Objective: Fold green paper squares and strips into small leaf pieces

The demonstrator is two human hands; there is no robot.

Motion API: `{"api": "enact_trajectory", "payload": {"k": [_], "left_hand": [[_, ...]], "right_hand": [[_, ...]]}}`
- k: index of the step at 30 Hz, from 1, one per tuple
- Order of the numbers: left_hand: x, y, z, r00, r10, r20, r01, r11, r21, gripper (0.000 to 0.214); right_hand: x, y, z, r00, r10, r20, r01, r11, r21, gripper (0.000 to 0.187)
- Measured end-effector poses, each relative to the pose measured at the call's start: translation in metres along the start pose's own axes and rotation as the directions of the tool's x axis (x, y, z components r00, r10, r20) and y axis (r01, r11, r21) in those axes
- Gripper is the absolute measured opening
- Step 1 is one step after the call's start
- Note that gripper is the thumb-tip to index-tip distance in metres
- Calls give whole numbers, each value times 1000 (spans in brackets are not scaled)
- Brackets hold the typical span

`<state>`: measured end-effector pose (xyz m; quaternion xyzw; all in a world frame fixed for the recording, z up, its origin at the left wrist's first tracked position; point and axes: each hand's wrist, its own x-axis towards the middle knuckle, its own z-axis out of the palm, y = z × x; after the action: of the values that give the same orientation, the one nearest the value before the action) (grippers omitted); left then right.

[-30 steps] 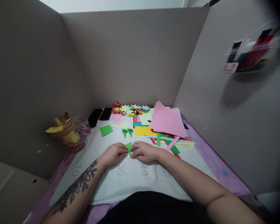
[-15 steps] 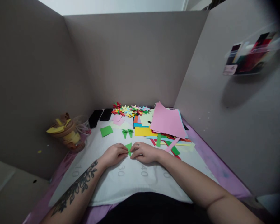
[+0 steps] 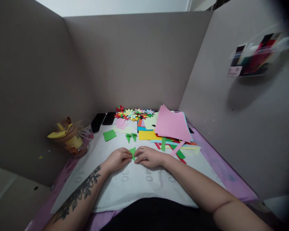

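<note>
Between my hands is a small folded piece of green paper (image 3: 133, 152), pointed at the top. My left hand (image 3: 118, 158) pinches its left side with the fingertips. My right hand (image 3: 149, 158) curls in from the right, its thumb and fingers at the paper's right edge. The fingertips partly cover the paper's lower part. Just beyond lie two small folded green paper pieces (image 3: 131, 137), side by side. A flat green paper square (image 3: 109, 135) lies to their left on the white cloth (image 3: 110, 192).
Several folded paper stars (image 3: 132, 114) are heaped at the back. Pink sheets (image 3: 172, 123) and coloured strips (image 3: 177, 148) lie at right. Two dark phones (image 3: 98, 122) and a brown-and-yellow cup (image 3: 68, 138) stand left. Grey panels (image 3: 137, 61) enclose the table.
The view has shifted very slightly. Both hands stay in the same place on the green paper, with no clear change in their grip.
</note>
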<state>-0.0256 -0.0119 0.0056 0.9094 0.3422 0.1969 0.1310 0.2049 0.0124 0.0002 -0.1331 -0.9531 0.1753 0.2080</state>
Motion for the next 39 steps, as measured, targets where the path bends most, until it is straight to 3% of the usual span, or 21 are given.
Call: {"api": "enact_trajectory", "payload": {"k": [14, 24, 30, 36, 39], "left_hand": [[1, 2, -1, 1000, 8, -5, -8, 1000, 7, 21], [5, 7, -7, 999, 37, -3, -37, 993, 115, 22], [7, 1, -4, 989, -118, -88, 133, 972, 192, 20], [12, -6, 8, 950, -263, -171, 274, 961, 45, 16], [13, -7, 10, 940, -295, -168, 305, 952, 34, 26]], "right_hand": [[0, -1, -2, 1000, -8, 7, 8, 1000, 3, 27], [-1, 0, -3, 999, -11, 30, 12, 1000, -10, 27], [-1, -2, -5, 999, -6, 52, 6, 1000, -16, 30], [-1, -2, -4, 999, -5, 40, 6, 1000, -24, 30], [-1, -3, -4, 1000, -15, 26, 16, 1000, -25, 29]]}}
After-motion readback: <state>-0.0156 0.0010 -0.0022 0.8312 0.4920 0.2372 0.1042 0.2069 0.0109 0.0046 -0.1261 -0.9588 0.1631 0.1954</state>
